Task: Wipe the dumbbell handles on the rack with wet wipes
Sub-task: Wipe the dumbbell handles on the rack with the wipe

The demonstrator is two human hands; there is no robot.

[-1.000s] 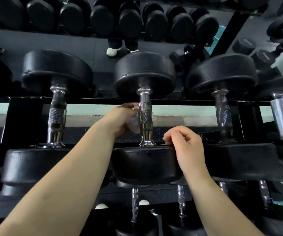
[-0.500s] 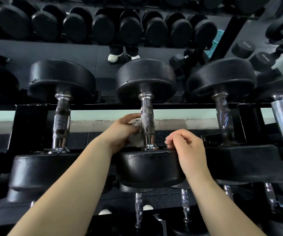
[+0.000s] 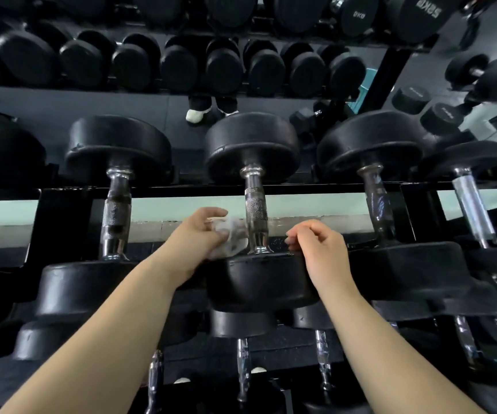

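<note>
A black dumbbell lies on the rack straight ahead, its chrome knurled handle running away from me between two rubber heads. My left hand holds a crumpled white wet wipe against the lower left side of that handle. My right hand is loosely curled and holds nothing; it rests at the top edge of the near head, just right of the handle.
Neighbouring dumbbells flank it: one handle to the left, two handles to the right. The black rack rail crosses behind. Smaller dumbbells fill the mirror reflection above, and more chrome handles sit on the tier below.
My left hand slid the wipe down the middle handle from its knurled centre to its near end. The right hand stayed at the near head. The view tilted slightly upward.
</note>
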